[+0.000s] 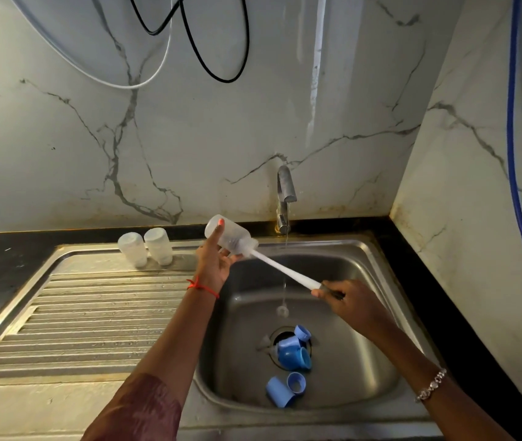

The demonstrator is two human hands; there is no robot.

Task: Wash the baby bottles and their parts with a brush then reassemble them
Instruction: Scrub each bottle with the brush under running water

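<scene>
My left hand (213,261) holds a clear baby bottle (232,235) on its side above the sink's left rim, one finger laid along it. A white bottle brush (282,268) is pushed into the bottle's mouth, and my right hand (345,302) grips its handle over the basin. Two more clear bottles (145,248) stand upside down at the back of the draining board. Several blue caps and rings (293,354) and a clear teat lie around the drain in the steel sink (377,268).
A thin stream of water runs from the tap (285,192) into the basin. The ribbed draining board (94,313) lies on the left. A black counter (5,259) borders the sink, with marble walls behind and on the right. Cables and a blue hose hang on the walls.
</scene>
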